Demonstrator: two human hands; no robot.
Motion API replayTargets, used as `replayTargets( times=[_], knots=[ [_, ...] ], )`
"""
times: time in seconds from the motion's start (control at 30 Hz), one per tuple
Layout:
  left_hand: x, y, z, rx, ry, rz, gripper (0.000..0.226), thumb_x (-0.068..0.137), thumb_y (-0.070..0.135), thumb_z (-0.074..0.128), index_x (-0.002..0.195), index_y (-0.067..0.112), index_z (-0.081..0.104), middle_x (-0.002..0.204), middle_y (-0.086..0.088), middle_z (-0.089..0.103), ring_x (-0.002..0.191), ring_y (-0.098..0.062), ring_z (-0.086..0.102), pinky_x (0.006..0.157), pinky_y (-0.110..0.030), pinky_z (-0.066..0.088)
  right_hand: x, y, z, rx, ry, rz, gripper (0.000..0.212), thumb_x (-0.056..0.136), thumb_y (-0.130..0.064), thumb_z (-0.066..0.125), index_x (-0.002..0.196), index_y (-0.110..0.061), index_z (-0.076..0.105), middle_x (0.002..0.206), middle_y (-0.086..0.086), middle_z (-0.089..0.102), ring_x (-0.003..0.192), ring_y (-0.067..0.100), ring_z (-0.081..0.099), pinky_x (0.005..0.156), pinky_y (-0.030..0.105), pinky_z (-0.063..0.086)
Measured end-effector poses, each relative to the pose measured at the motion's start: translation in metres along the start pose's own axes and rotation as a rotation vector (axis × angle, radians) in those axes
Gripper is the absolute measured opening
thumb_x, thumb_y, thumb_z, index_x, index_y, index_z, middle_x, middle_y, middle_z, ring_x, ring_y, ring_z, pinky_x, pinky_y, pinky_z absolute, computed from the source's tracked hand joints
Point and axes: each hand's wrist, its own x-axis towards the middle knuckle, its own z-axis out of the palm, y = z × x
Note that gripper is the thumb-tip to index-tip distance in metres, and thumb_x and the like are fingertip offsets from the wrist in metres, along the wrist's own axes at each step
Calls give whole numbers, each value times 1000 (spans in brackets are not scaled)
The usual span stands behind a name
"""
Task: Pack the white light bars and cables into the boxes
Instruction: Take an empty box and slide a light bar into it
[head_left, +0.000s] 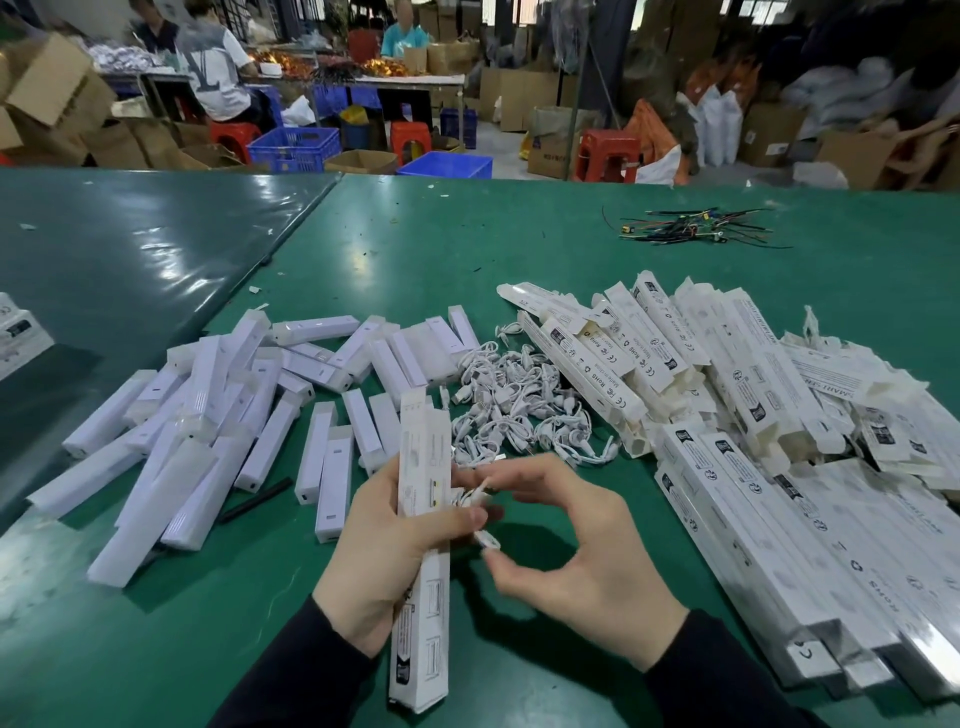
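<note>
Box (423, 545) gripped upright in left hand (376, 561), right hand (566, 545) pinching white cable (480, 499) beside it

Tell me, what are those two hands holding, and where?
Left hand grips a long box around its middle; right hand fingers pinch a small white cable.

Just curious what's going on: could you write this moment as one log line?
left hand: grips box | right hand: pinches cable beside box | light bars: heaped left | boxes: piled right
</note>
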Motion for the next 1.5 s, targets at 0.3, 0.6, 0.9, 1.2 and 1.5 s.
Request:
replayTargets(
  times=[0.3, 0.6, 0.9, 1.2, 1.5],
  knots=[
    [-2, 1, -2, 25, -162, -104, 62, 57, -17, 72, 114, 1, 57, 104, -21, 71, 85, -42, 72, 65, -33, 59, -1, -3, -3, -43, -284, 210, 82, 66, -18, 79, 140, -29, 46, 132, -17, 58, 126, 2, 51, 106, 25, 40],
    [-1, 4, 1, 78, -80, -91, 62, 56, -23, 77, 112, -6, 55, 93, -24, 72, 80, -36, 72, 64, -32, 59, -3, -4, 1, -134, -188, 152, 59, 66, -25, 77, 123, -24, 62, 115, -7, 63, 110, 9, 59, 97, 33, 46],
    [1, -2, -2, 133, -15, -80, 50, 65, -25, 70, 106, 0, 57, 78, -17, 72, 66, -32, 70, 58, -35, 59, -5, -9, 6, -240, -205, 19, 63, 70, -22, 75, 129, -23, 50, 126, -13, 48, 107, 5, 53, 90, 13, 42],
    [3, -5, -5, 171, -17, -122, 46, 65, -24, 72, 102, 0, 58, 67, -13, 65, 60, -30, 65, 50, -32, 55, -3, -6, -1, -331, -212, -26, 72, 74, -32, 82, 138, -15, 54, 119, -4, 59, 106, 9, 59, 93, 26, 48],
    [1, 9, -6, 58, -139, -227, 55, 59, 9, 79, 110, 0, 59, 77, -16, 70, 57, -24, 67, 48, -26, 56, 5, -8, -17, 223, -15, 161, 35, 67, -17, 85, 101, -22, 79, 86, -1, 75, 77, 10, 69, 76, 21, 54]
  ],
)
